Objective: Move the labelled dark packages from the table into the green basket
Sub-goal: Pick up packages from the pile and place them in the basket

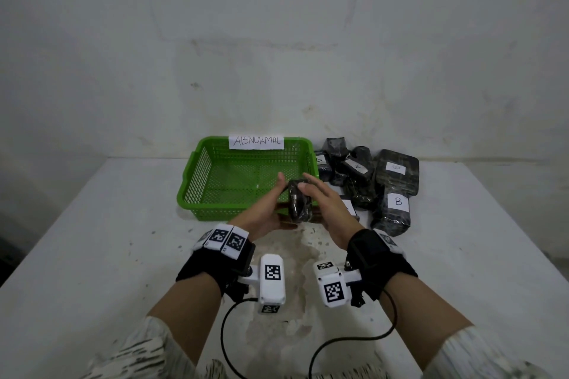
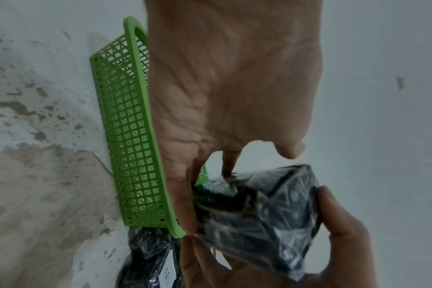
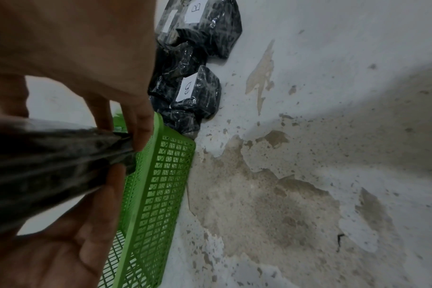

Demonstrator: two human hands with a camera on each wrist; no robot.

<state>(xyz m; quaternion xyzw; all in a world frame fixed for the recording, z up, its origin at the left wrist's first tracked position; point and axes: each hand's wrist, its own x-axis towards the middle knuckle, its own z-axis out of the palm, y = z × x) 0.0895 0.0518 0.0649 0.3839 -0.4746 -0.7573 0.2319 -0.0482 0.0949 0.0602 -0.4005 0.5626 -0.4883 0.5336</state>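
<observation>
Dark package point(image 1: 297, 203), glossy, crinkled, by green basket point(image 1: 197, 175)

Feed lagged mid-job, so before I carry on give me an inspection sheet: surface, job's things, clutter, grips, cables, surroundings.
Surface: white table, paint worn to a brownish patch near the person.
Job's things: green perforated plastic basket, no package seen inside; one dark plastic-wrapped package held over its near right corner; pile of labelled dark packages right of the basket.
Clutter: nothing seen.
Grips: left hand supports the package with straight fingers; right hand grips it.
Cables: black cables loop over the table by the forearms.
Surroundings: stained white wall; handwritten paper sign on basket's far rim.
</observation>
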